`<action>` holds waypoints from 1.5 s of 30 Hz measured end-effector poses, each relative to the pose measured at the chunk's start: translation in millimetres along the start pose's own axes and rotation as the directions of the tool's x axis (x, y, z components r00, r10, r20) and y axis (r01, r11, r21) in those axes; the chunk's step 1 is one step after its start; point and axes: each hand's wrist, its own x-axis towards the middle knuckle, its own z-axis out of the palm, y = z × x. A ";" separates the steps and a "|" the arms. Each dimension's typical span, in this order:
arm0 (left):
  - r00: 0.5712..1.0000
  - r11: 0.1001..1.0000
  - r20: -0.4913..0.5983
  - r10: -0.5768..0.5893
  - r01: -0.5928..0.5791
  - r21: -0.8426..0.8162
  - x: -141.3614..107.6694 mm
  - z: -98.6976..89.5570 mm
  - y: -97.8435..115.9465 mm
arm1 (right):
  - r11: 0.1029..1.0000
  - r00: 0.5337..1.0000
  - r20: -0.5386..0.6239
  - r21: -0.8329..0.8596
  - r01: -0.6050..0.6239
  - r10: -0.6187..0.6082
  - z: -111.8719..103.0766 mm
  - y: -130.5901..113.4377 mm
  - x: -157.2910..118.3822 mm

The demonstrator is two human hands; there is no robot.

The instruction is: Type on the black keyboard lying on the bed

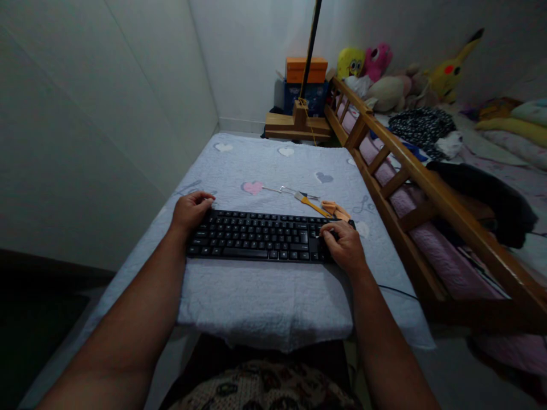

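A black full-size keyboard [256,236] lies flat on the cloth-covered table, its space bar side towards me. My left hand [191,212] is at its far left corner, fingers curled together against the edge; the thumb is mostly hidden. Over the number pad, my right hand [344,244] has thumb and fingers pinched around a thin, pale-tipped stick [318,236], mostly hidden by the fingers. Behind the keyboard lie a yellow-handled brush [314,205] with pale bristles, a bent wire tool [294,191], a thin stick [271,189] and a crumpled orange cloth [335,209].
A pale tablecloth [265,290] with heart prints covers the table. A wooden bed rail [410,176] runs along the right, with plush toys and bedding beyond. A wooden stand [299,122] and an orange box [306,69] are behind. A cable [397,291] trails off right.
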 end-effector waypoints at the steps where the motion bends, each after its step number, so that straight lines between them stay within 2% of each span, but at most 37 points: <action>1: 1.000 1.000 0.001 -0.002 0.002 0.000 0.1 -0.1 0.1 | 1.000 1.000 0.002 -0.001 -0.002 0.002 0.2 -0.3 -0.2; 10: 1.000 1.000 0.012 0.020 -0.020 -0.002 3.4 0.4 -7.2 | 1.000 0.999 -0.032 -0.004 -0.025 0.025 2.7 1.0 0.3; 18: 1.000 1.000 0.007 0.009 -0.009 -0.006 3.8 1.0 -7.1 | 1.000 1.000 -0.008 -0.012 -0.027 0.026 2.6 2.5 3.4; 35: 1.000 1.000 0.000 0.018 -0.018 -0.005 2.7 1.2 -5.5 | 0.998 0.993 -0.102 -0.015 -0.064 0.062 -1.7 4.2 2.1; 45: 0.999 0.999 0.008 0.033 -0.033 -0.001 5.8 2.2 -12.4 | 1.000 0.999 -0.047 -0.020 -0.020 0.019 3.9 5.6 2.6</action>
